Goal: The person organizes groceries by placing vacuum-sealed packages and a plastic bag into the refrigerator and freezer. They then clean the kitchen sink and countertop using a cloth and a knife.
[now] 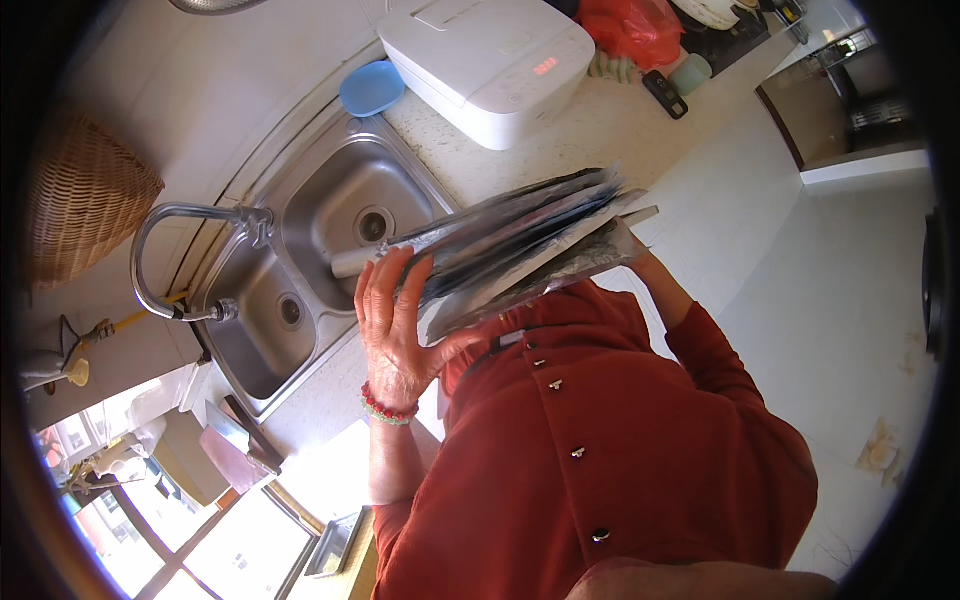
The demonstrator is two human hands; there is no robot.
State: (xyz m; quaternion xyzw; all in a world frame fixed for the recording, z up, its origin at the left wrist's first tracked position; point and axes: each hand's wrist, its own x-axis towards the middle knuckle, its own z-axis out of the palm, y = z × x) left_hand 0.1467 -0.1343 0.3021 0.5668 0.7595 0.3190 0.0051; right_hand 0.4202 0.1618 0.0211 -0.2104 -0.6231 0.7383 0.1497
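A thick bundle of flat plastic and foil-like bags or sheets (517,240) is held slantwise in front of my waist. Its layers are grey, dark and silvery, and somewhat blurred. At its left end my left hand (394,315) grips it, fingers spread along the upper side and thumb below. A red and green bead bracelet (388,406) circles that wrist. My right hand (643,259) is at the bundle's right end, its fingers mostly hidden behind the layers. A pale roll-shaped end (352,262) juts from the bundle over the sink.
Beyond the bundle is a double steel sink (319,321) with a curved faucet (139,259). A white rice cooker (495,67), blue dish (372,88), red plastic bag (630,30) and black key fob (665,94) share the counter. At lower left stands a cleaver (227,427); a wicker basket (90,202) hangs left.
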